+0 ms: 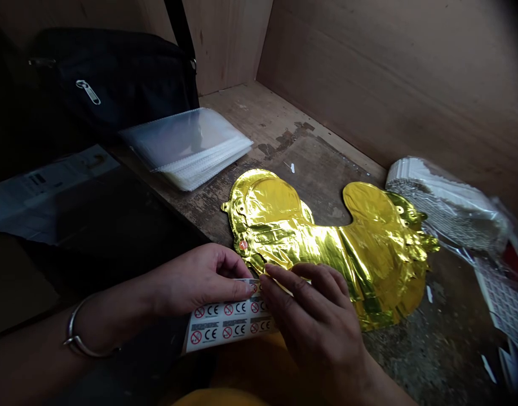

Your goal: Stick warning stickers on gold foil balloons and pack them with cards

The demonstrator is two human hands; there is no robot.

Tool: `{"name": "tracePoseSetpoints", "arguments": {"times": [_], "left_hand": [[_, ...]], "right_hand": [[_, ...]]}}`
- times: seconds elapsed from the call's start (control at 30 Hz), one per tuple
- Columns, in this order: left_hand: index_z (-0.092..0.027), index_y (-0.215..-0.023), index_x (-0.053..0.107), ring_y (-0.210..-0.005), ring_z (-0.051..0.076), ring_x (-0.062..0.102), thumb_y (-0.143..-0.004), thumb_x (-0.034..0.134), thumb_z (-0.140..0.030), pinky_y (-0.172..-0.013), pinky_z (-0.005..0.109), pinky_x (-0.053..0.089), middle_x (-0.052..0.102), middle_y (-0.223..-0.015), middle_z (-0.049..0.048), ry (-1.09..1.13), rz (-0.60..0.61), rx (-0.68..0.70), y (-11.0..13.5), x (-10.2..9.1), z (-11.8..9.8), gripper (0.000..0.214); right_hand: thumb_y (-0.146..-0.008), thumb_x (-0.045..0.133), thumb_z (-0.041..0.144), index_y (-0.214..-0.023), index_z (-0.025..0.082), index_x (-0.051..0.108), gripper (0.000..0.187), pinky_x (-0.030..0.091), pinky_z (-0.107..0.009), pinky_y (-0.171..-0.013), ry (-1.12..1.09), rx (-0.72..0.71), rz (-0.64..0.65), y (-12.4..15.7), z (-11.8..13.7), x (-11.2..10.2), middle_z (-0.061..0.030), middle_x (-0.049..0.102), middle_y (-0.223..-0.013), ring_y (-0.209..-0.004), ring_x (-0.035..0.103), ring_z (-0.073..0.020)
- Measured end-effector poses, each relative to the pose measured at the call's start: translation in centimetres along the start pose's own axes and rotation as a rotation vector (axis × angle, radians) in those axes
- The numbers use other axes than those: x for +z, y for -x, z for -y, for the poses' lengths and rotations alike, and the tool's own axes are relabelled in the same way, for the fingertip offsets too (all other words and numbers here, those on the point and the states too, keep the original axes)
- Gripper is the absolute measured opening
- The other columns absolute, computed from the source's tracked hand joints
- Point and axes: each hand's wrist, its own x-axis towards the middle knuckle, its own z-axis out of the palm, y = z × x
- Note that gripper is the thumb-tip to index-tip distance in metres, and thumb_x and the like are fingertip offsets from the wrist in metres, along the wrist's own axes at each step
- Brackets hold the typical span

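A flat pile of gold foil balloons (pixel 326 237) lies on the worn wooden worktop (pixel 284 135) in front of me. A white sheet of CE warning stickers (pixel 225 327) rests at the near edge. My left hand (pixel 195 282), with a metal bangle on the wrist, pinches the top edge of the sticker sheet between thumb and fingers. My right hand (pixel 313 316) has its fingertips together at the same spot, beside the near edge of the balloons, picking at a sticker too small to make out.
A stack of clear plastic sleeves (pixel 191 146) lies at the back left, with a black zip bag (pixel 110 79) behind it. Wrapped bundles of more sticker sheets (pixel 445 203) sit at the right. Wooden walls close the back and right sides.
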Motion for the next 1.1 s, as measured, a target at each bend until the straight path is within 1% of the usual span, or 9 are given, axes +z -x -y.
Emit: {"name": "tracePoseSetpoints", "arguments": {"times": [0.27, 0.4, 0.53, 0.6, 0.67, 0.8, 0.9, 0.97, 1.1], "left_hand": [[-0.017, -0.081, 0.068, -0.059, 0.009, 0.058, -0.073, 0.078, -0.039, -0.058, 0.018, 0.045, 0.067, -0.069, -0.0041, 0.024, -0.016, -0.051, 0.3, 0.2, -0.8, 0.026], [-0.016, -0.082, 0.069, -0.06, 0.009, 0.058, -0.073, 0.077, -0.041, -0.057, 0.019, 0.045, 0.067, -0.07, -0.003, -0.02, -0.019, -0.064, 0.4, 0.2, -0.9, 0.027], [-0.017, -0.083, 0.069, -0.061, 0.01, 0.059, -0.074, 0.076, -0.04, -0.058, 0.02, 0.045, 0.067, -0.071, -0.0027, -0.045, -0.024, -0.065, 0.4, 0.1, -1.0, 0.026], [-0.017, -0.083, 0.068, -0.061, 0.01, 0.059, -0.074, 0.076, -0.038, -0.058, 0.02, 0.045, 0.067, -0.071, -0.0029, -0.041, -0.027, -0.063, 0.4, 0.2, -1.0, 0.025], [-0.016, -0.083, 0.068, -0.061, 0.01, 0.059, -0.074, 0.076, -0.038, -0.058, 0.02, 0.045, 0.067, -0.072, -0.0028, -0.04, -0.03, -0.056, 0.3, 0.2, -0.9, 0.024], [-0.017, -0.082, 0.068, -0.062, 0.01, 0.059, -0.074, 0.076, -0.038, -0.059, 0.02, 0.045, 0.068, -0.072, -0.003, -0.037, -0.03, -0.049, 0.2, 0.1, -0.7, 0.025], [-0.017, -0.082, 0.068, -0.062, 0.011, 0.059, -0.073, 0.077, -0.041, -0.059, 0.02, 0.045, 0.068, -0.072, -0.0022, -0.032, -0.024, -0.057, 0.3, 0.1, -0.6, 0.028], [-0.016, -0.083, 0.069, -0.062, 0.011, 0.058, -0.073, 0.076, -0.044, -0.058, 0.02, 0.045, 0.067, -0.072, -0.0016, -0.026, -0.004, -0.064, 0.3, 0.2, -0.6, 0.03], [-0.017, -0.084, 0.07, -0.063, 0.011, 0.06, -0.073, 0.077, -0.043, -0.059, 0.021, 0.045, 0.068, -0.073, -0.0013, 0.011, 0.027, -0.067, 0.3, 0.0, -0.5, 0.029]], "right_hand": [[-0.087, 0.06, 0.011, -0.1, 0.019, 0.07, 0.018, 0.044, -0.038, -0.082, -0.051, -0.005, -0.044, -0.1, 0.2, 0.3, -0.0035, 0.074, -0.107, -0.092, 0.059, -0.0204], [-0.085, 0.061, 0.011, -0.093, 0.018, 0.069, 0.014, 0.048, -0.037, -0.078, -0.143, 0.088, -0.049, -0.4, 0.1, 0.2, -0.008, 0.073, -0.104, -0.089, 0.059, -0.0212], [-0.083, 0.065, 0.013, -0.1, 0.014, 0.068, 0.017, 0.05, -0.038, -0.079, -0.117, 0.134, -0.051, -1.2, 0.0, 0.2, -0.0118, 0.07, -0.102, -0.091, 0.058, -0.0219], [-0.083, 0.067, 0.016, -0.102, 0.014, 0.069, 0.019, 0.049, -0.038, -0.077, -0.11, 0.129, -0.042, -1.3, 0.0, 0.3, -0.0113, 0.07, -0.1, -0.089, 0.057, -0.022], [-0.084, 0.066, 0.017, -0.1, 0.016, 0.07, 0.016, 0.049, -0.038, -0.076, -0.113, 0.129, -0.022, -1.3, 0.0, 0.3, -0.0089, 0.071, -0.097, -0.087, 0.056, -0.0219], [-0.086, 0.061, 0.013, -0.099, 0.018, 0.071, 0.017, 0.045, -0.039, -0.08, -0.07, 0.066, -0.024, -0.8, 0.1, 0.2, -0.007, 0.072, -0.099, -0.09, 0.056, -0.0223], [-0.087, 0.058, 0.01, -0.098, 0.016, 0.07, 0.018, 0.044, -0.038, -0.082, -0.056, 0.021, -0.019, -0.6, 0.2, 0.0, -0.0084, 0.072, -0.1, -0.093, 0.055, -0.0224], [-0.086, 0.057, 0.009, -0.097, 0.015, 0.07, 0.018, 0.044, -0.037, -0.082, -0.043, 0.007, -0.015, -0.6, 0.2, 0.0, -0.0095, 0.071, -0.099, -0.092, 0.055, -0.0222], [-0.085, 0.058, 0.008, -0.091, 0.016, 0.07, 0.015, 0.045, -0.036, -0.078, 0.015, -0.059, -0.045, -0.6, 0.5, 0.1, -0.0079, 0.07, -0.092, -0.089, 0.056, -0.0212]]}}
